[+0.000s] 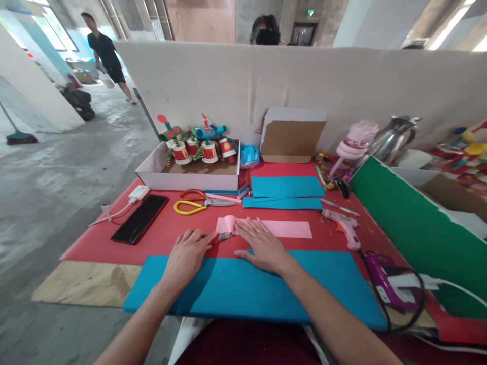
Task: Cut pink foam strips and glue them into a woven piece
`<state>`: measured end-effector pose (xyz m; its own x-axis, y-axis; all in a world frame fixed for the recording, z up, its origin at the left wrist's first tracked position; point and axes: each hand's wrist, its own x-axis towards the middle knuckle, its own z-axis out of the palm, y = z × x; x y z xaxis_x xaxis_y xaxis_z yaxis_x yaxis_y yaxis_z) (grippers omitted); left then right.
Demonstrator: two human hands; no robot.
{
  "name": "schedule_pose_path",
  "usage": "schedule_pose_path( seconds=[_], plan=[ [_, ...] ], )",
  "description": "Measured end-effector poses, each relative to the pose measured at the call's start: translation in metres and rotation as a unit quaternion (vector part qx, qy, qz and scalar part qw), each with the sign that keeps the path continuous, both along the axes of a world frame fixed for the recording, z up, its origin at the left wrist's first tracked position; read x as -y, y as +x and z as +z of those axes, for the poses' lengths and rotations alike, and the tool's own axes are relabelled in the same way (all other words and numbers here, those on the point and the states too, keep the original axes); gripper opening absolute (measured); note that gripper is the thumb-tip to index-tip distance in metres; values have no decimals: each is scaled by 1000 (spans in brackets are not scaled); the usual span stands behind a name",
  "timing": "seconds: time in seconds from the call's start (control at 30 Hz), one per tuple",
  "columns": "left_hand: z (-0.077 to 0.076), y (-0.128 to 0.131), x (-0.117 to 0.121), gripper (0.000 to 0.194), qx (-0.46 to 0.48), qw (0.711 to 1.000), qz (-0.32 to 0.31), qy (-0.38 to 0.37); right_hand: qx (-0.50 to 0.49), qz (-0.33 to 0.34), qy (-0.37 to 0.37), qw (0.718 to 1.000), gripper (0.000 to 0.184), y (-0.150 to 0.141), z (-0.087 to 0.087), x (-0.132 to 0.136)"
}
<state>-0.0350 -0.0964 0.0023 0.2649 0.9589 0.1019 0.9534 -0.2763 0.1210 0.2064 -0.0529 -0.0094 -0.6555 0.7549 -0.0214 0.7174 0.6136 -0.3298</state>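
Observation:
A pink paper strip (292,229) lies across the red tabletop, its left end curled up into a small loop (230,222). My right hand (262,247) rests flat on the strip just right of the curl, fingers stretched out and holding nothing. At the strip's lower left edge, my left hand (190,251) is closed on a slim red tool with a grey end (225,236); its exact kind is hard to make out. The grey end touches or lies close under the curl. Below both hands spreads a large blue sheet (243,296) at the table's front edge.
Scissors (205,204), a black phone (140,219) and a white box (186,181) of paper-cup figures are left and behind. Blue paper pieces (287,186) lie beyond the strip. Rightward are a pink glue gun (344,228), cables and a green panel (411,228). A person (106,53) walks behind.

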Motion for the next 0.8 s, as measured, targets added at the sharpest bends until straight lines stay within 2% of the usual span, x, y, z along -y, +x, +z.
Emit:
schedule_pose_path(
  seconds=[0.17,0.33,0.5,0.63,0.8],
  plan=[
    [2,3,-2,41,4,1000,-5,-11,6,-1,-8,1000,81,-2,1,0],
    [2,3,-3,42,-8,1000,-4,-12,-7,0,-40,999,80,-1,9,0],
    [1,0,-3,42,-8,1000,-7,-6,-58,-18,-45,997,62,33,17,-5],
    [1,-1,-3,41,-7,1000,-7,0,-33,-4,-50,998,54,65,14,-10],
    [-1,-1,4,39,-11,1000,15,1,2,-2,-67,998,59,67,10,-4]
  ],
)
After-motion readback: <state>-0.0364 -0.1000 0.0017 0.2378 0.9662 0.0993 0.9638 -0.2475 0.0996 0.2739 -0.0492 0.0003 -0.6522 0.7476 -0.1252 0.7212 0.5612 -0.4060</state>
